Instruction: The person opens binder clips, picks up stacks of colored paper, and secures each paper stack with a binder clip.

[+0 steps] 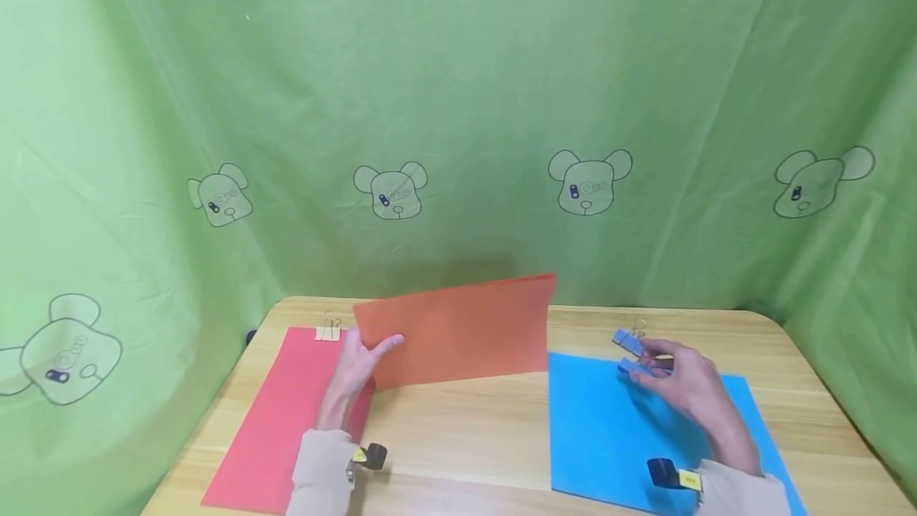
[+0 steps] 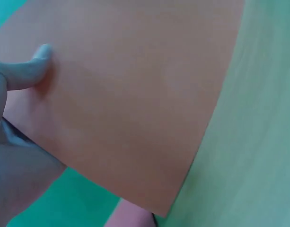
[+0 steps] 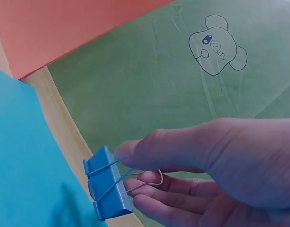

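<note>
My left hand (image 1: 354,369) holds an orange sheet of paper (image 1: 462,333) by its left end, the thumb lying on its near face and the other fingers hidden behind. The sheet is tilted up on its long side above the table, and its left part overlaps the red paper in the head view. My right hand (image 1: 684,381) pinches a blue binder clip (image 3: 107,184) by its wire handles between thumb and fingers. This hand is over the far part of the blue paper (image 1: 602,436), which lies flat and catches the hand's shadow.
Red paper (image 1: 268,428) lies on the left of the wooden table (image 1: 451,444), with a pale binder clip (image 1: 328,334) on its far edge. A green curtain (image 1: 473,86) with bear-head drawings hangs behind the table and along both sides.
</note>
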Demonstrator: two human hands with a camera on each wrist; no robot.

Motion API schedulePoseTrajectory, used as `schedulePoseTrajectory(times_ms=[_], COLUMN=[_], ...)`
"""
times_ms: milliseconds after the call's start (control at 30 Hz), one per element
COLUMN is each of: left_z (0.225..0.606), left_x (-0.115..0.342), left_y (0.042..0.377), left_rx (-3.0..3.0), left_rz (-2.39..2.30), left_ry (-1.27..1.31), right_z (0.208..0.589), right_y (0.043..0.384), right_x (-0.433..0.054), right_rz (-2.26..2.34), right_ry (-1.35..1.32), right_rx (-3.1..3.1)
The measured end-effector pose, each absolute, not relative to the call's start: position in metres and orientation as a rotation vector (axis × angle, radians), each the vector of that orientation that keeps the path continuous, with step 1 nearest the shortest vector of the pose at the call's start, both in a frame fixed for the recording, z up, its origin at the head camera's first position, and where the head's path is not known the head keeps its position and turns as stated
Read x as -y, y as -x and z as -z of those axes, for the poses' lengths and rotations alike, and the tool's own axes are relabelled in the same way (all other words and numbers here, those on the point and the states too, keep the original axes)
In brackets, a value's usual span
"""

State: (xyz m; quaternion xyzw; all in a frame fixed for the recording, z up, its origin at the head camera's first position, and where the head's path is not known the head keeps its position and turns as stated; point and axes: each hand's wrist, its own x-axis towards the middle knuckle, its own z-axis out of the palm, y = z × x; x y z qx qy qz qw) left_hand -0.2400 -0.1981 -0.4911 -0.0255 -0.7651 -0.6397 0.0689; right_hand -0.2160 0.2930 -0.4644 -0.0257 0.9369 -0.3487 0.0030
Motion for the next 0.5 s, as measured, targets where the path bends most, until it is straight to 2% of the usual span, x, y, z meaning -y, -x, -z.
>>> schedulePoseTrajectory(times_ms=[267, 500], left_z=[0.507, 0.509], left_x=[0.202, 0.201], left_y=[0.243, 0.245], left_rx=[2.319, 2.253], left_rz=[2.016, 2.032], left_ry=[0.165, 0.047], right_z=[0.465, 0.466], right_y=[0.214, 0.214], right_x=[-0.293, -0.291], right_rz=[1.160, 1.220], right_ry=[0.021, 0.047], right_rx=[-2.902, -2.953])
